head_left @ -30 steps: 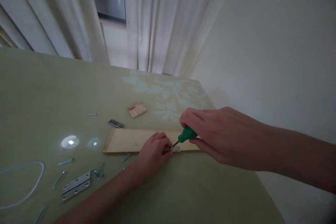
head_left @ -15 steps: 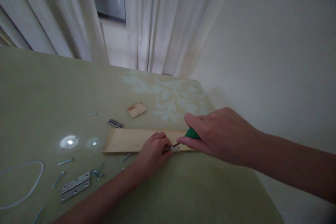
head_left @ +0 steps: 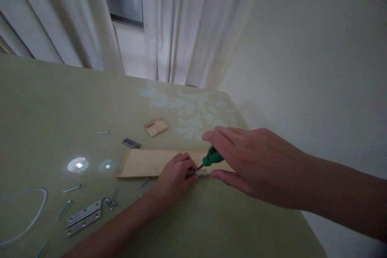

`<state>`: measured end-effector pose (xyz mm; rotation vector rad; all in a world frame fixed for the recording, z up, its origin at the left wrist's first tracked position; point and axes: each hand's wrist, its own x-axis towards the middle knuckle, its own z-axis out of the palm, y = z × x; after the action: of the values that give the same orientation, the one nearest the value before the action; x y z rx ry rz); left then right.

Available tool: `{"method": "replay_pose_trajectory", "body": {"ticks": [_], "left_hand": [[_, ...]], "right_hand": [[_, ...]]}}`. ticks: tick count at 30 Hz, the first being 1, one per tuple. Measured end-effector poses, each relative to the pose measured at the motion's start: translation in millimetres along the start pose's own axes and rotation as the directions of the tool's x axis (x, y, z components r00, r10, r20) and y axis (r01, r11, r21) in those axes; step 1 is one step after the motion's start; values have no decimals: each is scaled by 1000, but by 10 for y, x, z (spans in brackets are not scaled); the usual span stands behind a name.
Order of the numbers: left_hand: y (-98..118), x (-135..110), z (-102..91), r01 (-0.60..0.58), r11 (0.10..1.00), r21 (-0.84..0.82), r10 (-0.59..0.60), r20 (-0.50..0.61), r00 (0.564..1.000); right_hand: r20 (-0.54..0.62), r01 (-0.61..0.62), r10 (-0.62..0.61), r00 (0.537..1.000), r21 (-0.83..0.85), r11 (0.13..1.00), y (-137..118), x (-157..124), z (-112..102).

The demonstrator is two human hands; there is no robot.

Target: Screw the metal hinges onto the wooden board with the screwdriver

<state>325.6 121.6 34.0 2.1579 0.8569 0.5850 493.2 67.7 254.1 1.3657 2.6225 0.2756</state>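
A pale wooden board point(head_left: 140, 163) lies flat on the table, with a small metal hinge point(head_left: 202, 172) at its near edge. My left hand point(head_left: 178, 173) rests on the board, its thumb and fingers closed at the hinge's left end. In my right hand point(head_left: 248, 161) is a screwdriver with a green handle point(head_left: 213, 156), tilted so its tip meets the hinge beside my left fingertips. The thumb of that hand is spread away from the handle, and the grip looks loose. Whether a screw sits under the tip is too small to make out.
An unfolded hinge point(head_left: 84, 218) lies at the front left, with several loose screws point(head_left: 110, 201) around it. Behind the board are a folded hinge point(head_left: 131, 143) and a wood scrap point(head_left: 156, 127). A white cord point(head_left: 42, 209) curves at far left; a wall point(head_left: 317, 68) stands right.
My right hand's thumb and fingers have spread from a closed grip, baring more of the green handle. My left hand stays at the hinge. The view has shifted slightly.
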Motion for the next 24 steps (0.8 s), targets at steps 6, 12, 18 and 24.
{"method": "replay_pose_trajectory", "body": {"ticks": [6, 12, 18, 24], "left_hand": [[2, 0, -3, -27, 1000, -9, 27, -19, 999], [31, -8, -14, 14, 1000, 22, -14, -2, 1000], [57, -15, -35, 9, 1000, 24, -9, 20, 1000], [44, -17, -26, 0, 999, 36, -1, 20, 1000]], "right_hand": [[-7, -95, 95, 995, -21, 995, -6, 7, 32], [36, 69, -75, 997, 153, 986, 79, 8, 54], [23, -44, 45, 999, -37, 998, 93, 24, 31], [50, -29, 26, 998, 62, 998, 95, -24, 10]]}}
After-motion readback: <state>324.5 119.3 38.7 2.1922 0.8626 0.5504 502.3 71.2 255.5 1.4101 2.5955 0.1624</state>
